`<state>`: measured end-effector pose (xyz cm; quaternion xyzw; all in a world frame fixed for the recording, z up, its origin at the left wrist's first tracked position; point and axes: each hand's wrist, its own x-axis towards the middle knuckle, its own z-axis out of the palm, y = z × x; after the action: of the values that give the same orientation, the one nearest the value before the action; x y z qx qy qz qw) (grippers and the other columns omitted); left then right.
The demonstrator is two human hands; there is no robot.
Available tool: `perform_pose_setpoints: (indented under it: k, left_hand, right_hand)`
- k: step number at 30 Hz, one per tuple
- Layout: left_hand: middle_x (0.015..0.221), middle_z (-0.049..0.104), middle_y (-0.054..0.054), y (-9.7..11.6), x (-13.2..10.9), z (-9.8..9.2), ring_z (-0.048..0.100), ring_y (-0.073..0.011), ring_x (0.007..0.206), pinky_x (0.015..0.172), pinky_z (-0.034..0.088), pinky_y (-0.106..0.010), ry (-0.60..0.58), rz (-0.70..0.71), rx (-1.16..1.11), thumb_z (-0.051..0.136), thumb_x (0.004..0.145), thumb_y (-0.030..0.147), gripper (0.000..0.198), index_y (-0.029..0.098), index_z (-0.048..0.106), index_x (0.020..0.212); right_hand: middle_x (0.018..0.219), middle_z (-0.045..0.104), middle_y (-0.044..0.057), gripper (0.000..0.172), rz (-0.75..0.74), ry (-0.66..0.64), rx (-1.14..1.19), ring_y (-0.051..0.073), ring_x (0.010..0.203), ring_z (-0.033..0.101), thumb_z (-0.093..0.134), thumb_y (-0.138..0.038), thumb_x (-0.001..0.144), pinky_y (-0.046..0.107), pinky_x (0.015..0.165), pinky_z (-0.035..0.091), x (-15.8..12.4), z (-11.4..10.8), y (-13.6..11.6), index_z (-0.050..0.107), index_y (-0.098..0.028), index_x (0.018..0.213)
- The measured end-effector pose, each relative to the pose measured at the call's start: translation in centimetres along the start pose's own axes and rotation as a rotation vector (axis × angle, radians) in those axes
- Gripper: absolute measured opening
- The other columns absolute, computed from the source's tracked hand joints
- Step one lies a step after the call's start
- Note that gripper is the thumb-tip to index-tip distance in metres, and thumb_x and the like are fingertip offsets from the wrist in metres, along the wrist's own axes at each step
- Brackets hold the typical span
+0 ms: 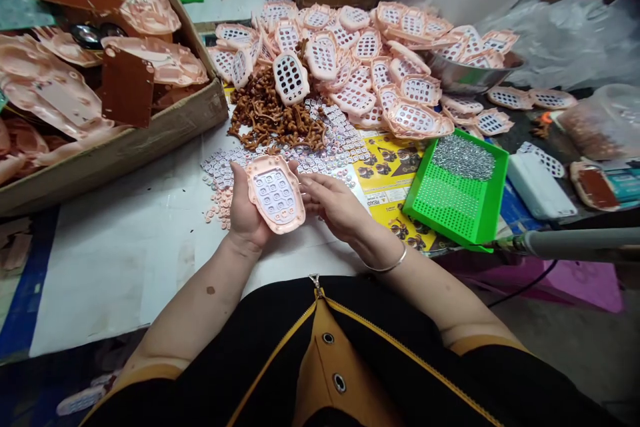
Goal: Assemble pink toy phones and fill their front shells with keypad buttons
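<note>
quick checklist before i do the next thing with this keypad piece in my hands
1. Pink keypad shell held securely: ok, it lies in the left hand, thumb along its left edge.
2. Right hand in contact: ok, its fingertips touch the shell's right edge.
3. White button pad seated in the shell: cannot tell; it looks in place, but the detail is too small.
4. Screws at hand: ok, a heap lies at the far end of the green tray.
5. Grey corded tool free: ok, it lies unheld at the right.
</note>
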<state>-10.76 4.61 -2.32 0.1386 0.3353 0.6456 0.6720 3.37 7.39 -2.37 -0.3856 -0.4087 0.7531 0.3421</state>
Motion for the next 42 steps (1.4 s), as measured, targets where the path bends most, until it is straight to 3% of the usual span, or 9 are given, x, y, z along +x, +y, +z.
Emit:
perform_pose_setpoints:
  k: [5,12,16,21,26,36,42]
  left_hand:
    - [0.11,0.077,-0.014,-1.2,0.4,-0.1,0.066,-0.0306,0.122,0.104,0.054,-0.043,0.076,0.11,0.06,0.052,0.093,0.065,0.056,0.015,0.075,0.102]
    - [0.106,0.079,-0.011,-2.2,0.8,-1.1,0.07,-0.0262,0.115,0.104,0.052,-0.039,0.183,0.268,0.208,0.061,0.092,0.056,0.046,0.015,0.076,0.104]
    - [0.103,0.079,-0.007,-1.9,0.8,-1.4,0.073,-0.0211,0.102,0.095,0.055,-0.033,0.202,0.376,0.411,0.058,0.095,0.049,0.038,0.018,0.077,0.104]
    - [0.088,0.076,-0.005,-1.1,0.6,-2.0,0.07,-0.0192,0.083,0.077,0.054,-0.03,0.265,0.442,0.78,0.054,0.096,0.051,0.039,0.018,0.075,0.1]
    - [0.083,0.072,-0.004,-0.8,0.4,-2.1,0.065,-0.0176,0.077,0.071,0.049,-0.029,0.261,0.467,1.0,0.054,0.096,0.047,0.035,0.018,0.072,0.094]
    - [0.079,0.07,-0.003,-1.0,0.4,-2.3,0.063,-0.0168,0.073,0.069,0.048,-0.029,0.231,0.522,1.058,0.051,0.099,0.048,0.036,0.019,0.07,0.092]
    - [0.089,0.075,-0.005,-1.3,0.8,-2.6,0.068,-0.0188,0.082,0.076,0.052,-0.031,0.226,0.472,0.897,0.056,0.096,0.051,0.037,0.02,0.075,0.099]
  right_hand:
    - [0.072,0.073,0.0,0.04,-0.034,0.031,0.203,0.016,0.073,0.068,0.083,-0.057,0.066,0.03,0.072,0.054,1.2,1.0,1.2,0.07,-0.02,0.076]
    - [0.087,0.078,0.004,0.046,-0.057,0.01,0.293,0.024,0.093,0.072,0.08,-0.063,0.068,0.039,0.084,0.058,1.5,1.4,1.5,0.072,-0.023,0.088]
    - [0.089,0.077,0.002,0.045,-0.084,0.0,0.286,0.022,0.093,0.071,0.078,-0.062,0.071,0.038,0.084,0.058,1.6,1.3,1.6,0.07,-0.025,0.095]
    - [0.077,0.074,-0.002,0.032,-0.134,0.045,0.213,0.018,0.082,0.069,0.078,-0.054,0.073,0.032,0.075,0.056,1.7,1.2,2.0,0.068,-0.025,0.081]
    - [0.079,0.076,0.002,0.042,-0.073,0.013,0.316,0.021,0.088,0.072,0.078,-0.062,0.07,0.035,0.076,0.057,1.5,1.6,2.6,0.068,-0.023,0.079]
    - [0.085,0.079,0.005,0.038,0.01,0.015,0.431,0.023,0.096,0.073,0.085,-0.053,0.067,0.037,0.085,0.058,1.6,1.4,2.7,0.073,-0.019,0.081]
    - [0.085,0.079,0.005,0.04,0.035,0.014,0.426,0.023,0.094,0.074,0.085,-0.055,0.066,0.037,0.083,0.058,1.5,1.5,2.7,0.074,-0.019,0.08]
